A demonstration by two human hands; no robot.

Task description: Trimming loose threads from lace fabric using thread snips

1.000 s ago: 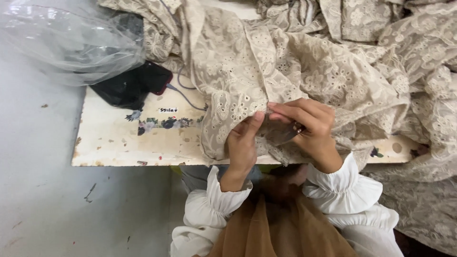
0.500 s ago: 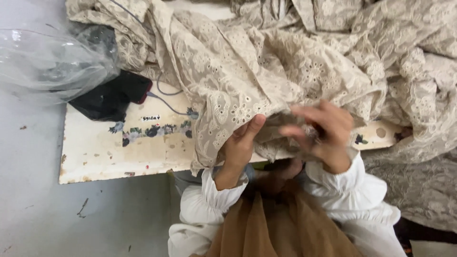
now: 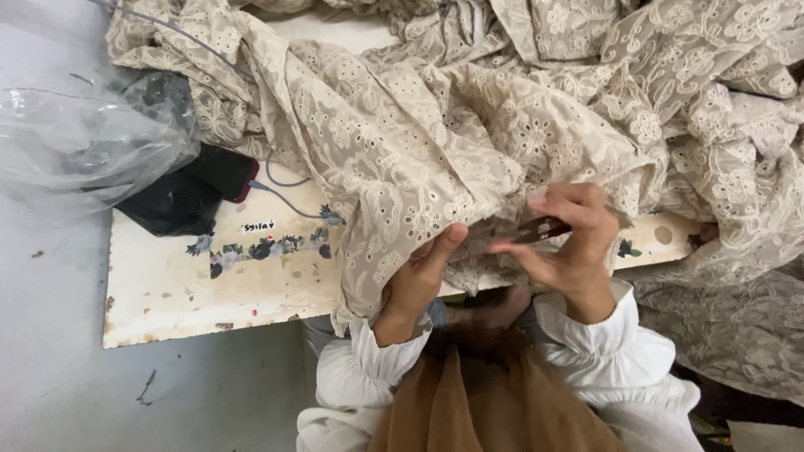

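Now steadier, right hand [image 3: 569, 243] pinching small thread snips [image 3: 543, 228] against beige eyelet lace fabric [image 3: 402, 142]; left hand [image 3: 419, 272] gripping fabric edge (thumb outside), beside worn white table [image 3: 209, 293].

Both hands [image 3: 502, 259] raised, fingers [image 3: 523, 251] pinched

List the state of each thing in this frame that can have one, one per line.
Left hand: gripping the fabric's edge from below, thumb up.
Right hand: pinched shut on the small dark snips.
Small dark snips: held level, tip at the fabric; blades unclear.
Beige embroidered fabric: bunched, draped over the table edge.
Phone: lying flat, cable plugged in.
Clear plastic bag: crumpled, partly over the phone.
White table: stained, chipped at the edge.
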